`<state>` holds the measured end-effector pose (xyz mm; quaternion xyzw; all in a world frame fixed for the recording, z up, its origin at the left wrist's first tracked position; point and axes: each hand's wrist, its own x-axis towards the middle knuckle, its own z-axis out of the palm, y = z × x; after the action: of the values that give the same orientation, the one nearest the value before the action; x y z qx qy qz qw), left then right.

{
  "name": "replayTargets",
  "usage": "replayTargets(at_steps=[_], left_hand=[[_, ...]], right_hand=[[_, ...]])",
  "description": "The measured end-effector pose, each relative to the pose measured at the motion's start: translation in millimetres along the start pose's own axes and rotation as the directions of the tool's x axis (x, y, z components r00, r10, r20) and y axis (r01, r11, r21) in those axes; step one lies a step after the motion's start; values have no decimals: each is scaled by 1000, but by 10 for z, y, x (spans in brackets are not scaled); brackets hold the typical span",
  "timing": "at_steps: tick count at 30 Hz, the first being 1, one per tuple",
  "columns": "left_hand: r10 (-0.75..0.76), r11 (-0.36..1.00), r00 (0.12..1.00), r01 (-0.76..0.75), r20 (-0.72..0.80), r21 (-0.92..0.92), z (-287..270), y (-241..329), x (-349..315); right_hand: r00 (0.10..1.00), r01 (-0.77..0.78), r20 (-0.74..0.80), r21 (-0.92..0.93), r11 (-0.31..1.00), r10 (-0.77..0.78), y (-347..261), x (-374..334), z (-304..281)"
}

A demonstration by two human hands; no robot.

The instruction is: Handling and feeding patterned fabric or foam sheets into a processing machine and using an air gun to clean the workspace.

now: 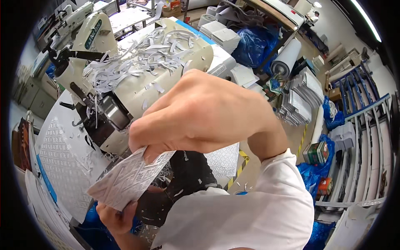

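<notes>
A white sheet piece [125,181] with an embossed geometric pattern is held between my two hands, tilted in front of the machine. My right hand [204,110] reaches across the middle, its fingers bent and pinching the sheet's upper edge. Below, my left hand [114,216] grips the lower edge between thumb and fingers. Just beyond is a cream industrial machine [200,58] with a shiny metal part [115,111] at its front. Thin white offcut strips [146,54] lie heaped over the machine's top. My right hand hides part of the machine.
A white patterned sheet [62,154] covers the table at left. Stacked white pieces [221,35] stand behind the machine, near a blue plastic bag [254,46]. More stacks [300,96] sit on the floor. A metal rack [362,154] stands at right. Another person [314,17] is far back.
</notes>
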<state>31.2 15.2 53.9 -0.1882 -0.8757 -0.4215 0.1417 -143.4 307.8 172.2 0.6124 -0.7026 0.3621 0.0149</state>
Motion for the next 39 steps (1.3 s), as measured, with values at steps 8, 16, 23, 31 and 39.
replayTargets(at_steps=[8,16,23,31,39], left_hand=[[-677,703,731,609,-84,-366,-812,-1017,-1780],[-828,559,244,427,-504,-711,-878,-472,-2102],[-840,539,240,460,-486,-705,-1200,-468,-1992],[-854,516,317,410,-413,-752,-1467,-281,-1752],[-866,497,349,520,-358,-695,-1534,-344,-1495]], right_hand=[[811,-319,-395,319,892,432,300,-278,309],[598,-461,-200,707,537,776,467,116,1713],[629,-457,-112,747,483,769,372,256,2057],[642,-405,-38,832,380,766,479,487,1998],[588,-398,-154,799,450,794,313,385,2035]])
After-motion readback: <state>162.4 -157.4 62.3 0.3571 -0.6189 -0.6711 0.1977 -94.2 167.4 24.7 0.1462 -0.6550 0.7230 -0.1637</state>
